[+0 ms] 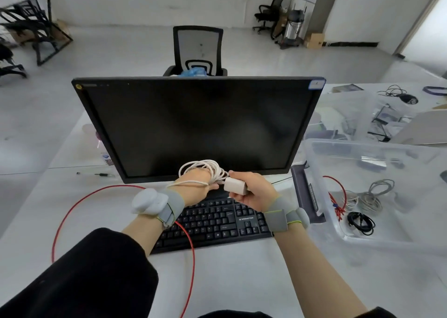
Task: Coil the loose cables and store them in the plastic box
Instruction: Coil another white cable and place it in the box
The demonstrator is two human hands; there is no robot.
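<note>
The fingers [238, 176] of the right hand [251, 191] curl round a small white plug block [235, 185] and hold it tight. The left hand [196, 187] has a white cable [205, 168] looped round it in rings, and its fingers close on the loops. The cable runs from the loops straight to the plug block, so the two hands are almost touching. Both hands are up in the air, in front of the black screen [198, 126] and over the far edge of the black keyboard [215, 221].

The clear plastic box [321, 191] sits at the right side of the tabletop [242, 281], just beside the keyboard. Inside it lie a red cable [337, 205], a gray coiled cable [373, 196] and a black coiled cable [361, 222].

A long red wire [72, 211] makes a big loop on the tabletop, from the left side round to the near edge, and crosses the near left corner of the keyboard.

Each wrist wears a gray band [173, 205].
</note>
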